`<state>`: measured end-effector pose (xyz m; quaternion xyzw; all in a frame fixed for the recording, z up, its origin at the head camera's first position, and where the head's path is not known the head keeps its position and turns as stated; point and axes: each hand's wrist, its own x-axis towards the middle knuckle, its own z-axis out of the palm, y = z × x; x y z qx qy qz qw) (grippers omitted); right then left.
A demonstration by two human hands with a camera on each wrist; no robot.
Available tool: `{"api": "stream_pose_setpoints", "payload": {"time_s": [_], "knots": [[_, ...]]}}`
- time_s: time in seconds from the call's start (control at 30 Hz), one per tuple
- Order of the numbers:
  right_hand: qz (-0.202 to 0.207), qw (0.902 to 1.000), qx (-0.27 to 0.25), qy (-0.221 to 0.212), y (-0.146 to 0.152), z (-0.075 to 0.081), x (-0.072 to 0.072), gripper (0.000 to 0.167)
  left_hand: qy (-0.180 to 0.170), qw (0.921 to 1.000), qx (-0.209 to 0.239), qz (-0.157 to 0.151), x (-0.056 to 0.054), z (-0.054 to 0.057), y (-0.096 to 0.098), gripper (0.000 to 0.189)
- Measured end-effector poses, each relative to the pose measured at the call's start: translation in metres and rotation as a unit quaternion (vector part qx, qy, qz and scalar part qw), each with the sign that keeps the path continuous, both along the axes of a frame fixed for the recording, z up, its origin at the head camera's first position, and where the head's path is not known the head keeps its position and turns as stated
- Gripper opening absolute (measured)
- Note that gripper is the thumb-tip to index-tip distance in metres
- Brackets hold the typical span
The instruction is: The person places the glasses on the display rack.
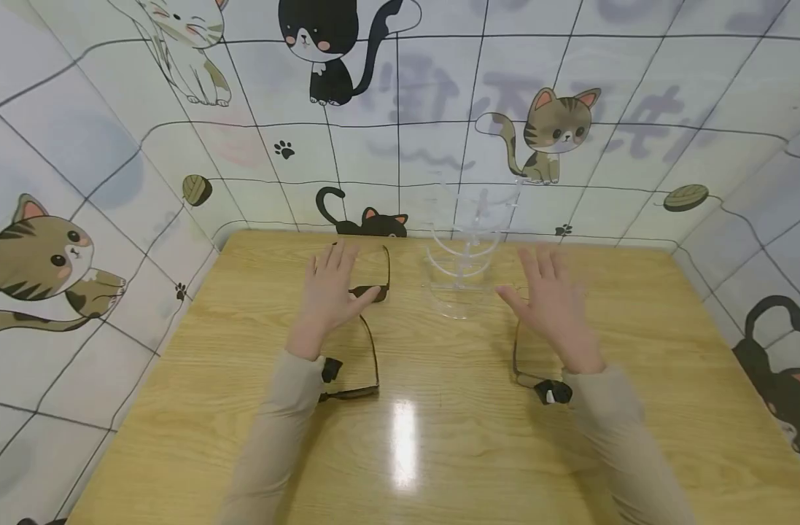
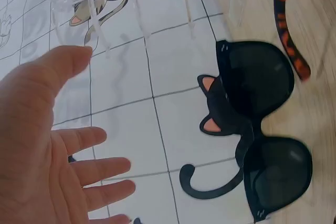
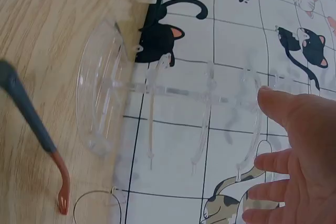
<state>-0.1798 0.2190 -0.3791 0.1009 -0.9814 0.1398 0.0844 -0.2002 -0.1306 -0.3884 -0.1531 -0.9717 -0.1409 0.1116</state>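
Observation:
My left hand [image 1: 329, 295] is held above the table with its fingers spread and nothing in it. Partly hidden behind it lie black sunglasses [image 1: 378, 293], whose dark lenses show in the left wrist view. Nearer me, by the left sleeve, lies another dark-framed pair of glasses [image 1: 356, 394]. My right hand [image 1: 556, 306] hovers likewise, fingers extended and empty. Below it rests a thin-framed pair of glasses [image 1: 523, 378] with a black piece at its front; a grey temple [image 3: 34, 114] with an orange tip shows in the right wrist view. Between the hands stands a clear tiered display stand [image 1: 461, 273].
The wooden table [image 1: 439, 452] backs onto a wall covering [image 1: 432, 153] printed with cats and grid lines, which also rises at both sides. A thin round rim [image 3: 98, 192] sits near the table's back edge. A tortoiseshell temple [image 2: 290, 40] reaches in at the upper right.

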Motion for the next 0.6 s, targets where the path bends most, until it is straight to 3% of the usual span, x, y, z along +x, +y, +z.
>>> {"api": "stream_pose_setpoints", "payload": {"time_s": [0.13, 0.23, 0.37, 0.6], "knots": [[0.051, 0.9962, -0.028, 0.065, -0.014, -0.004, 0.001, 0.068, 0.037, 0.9989, 0.023, -0.014, 0.009, 0.002, -0.017, 0.066], [0.079, 0.9918, -0.057, 0.082, -0.027, -0.009, 0.002, 0.062, 0.070, 0.9967, 0.029, -0.028, 0.015, 0.002, -0.030, 0.062], [0.096, 0.9899, -0.089, 0.054, -0.044, -0.012, 0.006, 0.061, 0.076, 0.9956, 0.035, -0.043, 0.021, 0.000, -0.046, 0.059], [0.124, 0.9849, -0.121, 0.002, -0.073, -0.016, 0.011, 0.061, 0.042, 0.9973, 0.041, -0.042, 0.034, -0.007, -0.068, 0.054]]}}
